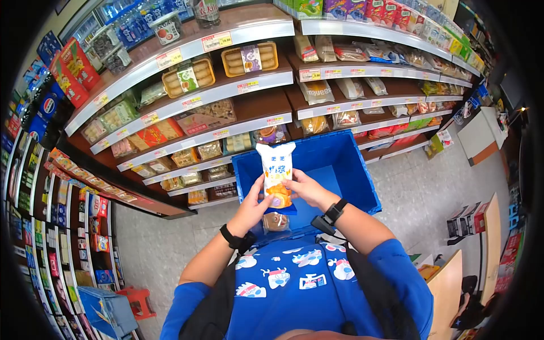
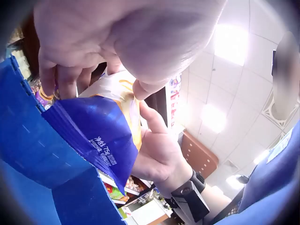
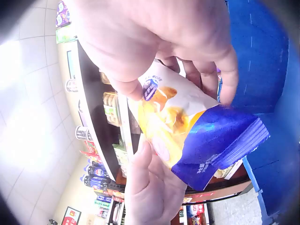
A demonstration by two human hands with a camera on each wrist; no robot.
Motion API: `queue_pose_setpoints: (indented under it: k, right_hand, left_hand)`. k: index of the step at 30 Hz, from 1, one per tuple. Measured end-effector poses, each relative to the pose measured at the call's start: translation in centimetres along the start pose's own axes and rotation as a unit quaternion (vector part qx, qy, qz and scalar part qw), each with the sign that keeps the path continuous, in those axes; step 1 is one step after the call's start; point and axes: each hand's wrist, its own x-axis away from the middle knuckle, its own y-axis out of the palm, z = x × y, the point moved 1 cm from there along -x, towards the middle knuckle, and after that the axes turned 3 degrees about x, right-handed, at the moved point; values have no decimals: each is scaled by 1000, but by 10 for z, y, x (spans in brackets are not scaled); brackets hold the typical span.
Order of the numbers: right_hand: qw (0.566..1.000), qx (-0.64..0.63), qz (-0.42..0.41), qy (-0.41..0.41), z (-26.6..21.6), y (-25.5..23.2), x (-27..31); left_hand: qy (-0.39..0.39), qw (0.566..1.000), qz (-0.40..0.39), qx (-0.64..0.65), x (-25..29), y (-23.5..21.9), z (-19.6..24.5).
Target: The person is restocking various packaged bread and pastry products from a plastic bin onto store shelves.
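A snack packet (image 1: 276, 164), white at the top with yellow food pictures and a blue bottom end, is held upright between both hands over the blue crate. The left hand (image 1: 253, 205) grips its left side, thumb on the front and fingers behind. On the other side, the right hand (image 1: 309, 188) holds it the same way. Its crimped blue end (image 2: 101, 136) faces the left wrist camera, with "75g" printed on it. In the right wrist view the packet (image 3: 173, 112) shows its front between both thumbs. A clear-wrapped brown item (image 1: 276, 222) lies inside the crate's near end.
The blue crate (image 1: 362, 170) stands right before the person, against shelves of packaged foods (image 1: 198, 122). Another shelf rack (image 1: 62, 226) runs along the left. A blue basket (image 1: 105, 311) and red stool (image 1: 137, 302) are at lower left; a wooden counter (image 1: 447, 289) is at right.
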Motion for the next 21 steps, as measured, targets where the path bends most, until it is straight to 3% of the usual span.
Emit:
queue_pose_setpoints:
  k: [1, 11, 21]
  right_hand:
    - [1000, 21, -10, 4, 3, 1, -1]
    - [993, 15, -116, 8, 9, -19, 27]
    - [996, -28, -80, -36, 2, -136, 93]
  left_hand:
    - [-24, 995, -14, 93, 4, 1, 4]
    - [-37, 997, 20, 61, 26, 27, 6]
    - [-57, 995, 21, 79, -23, 153, 29]
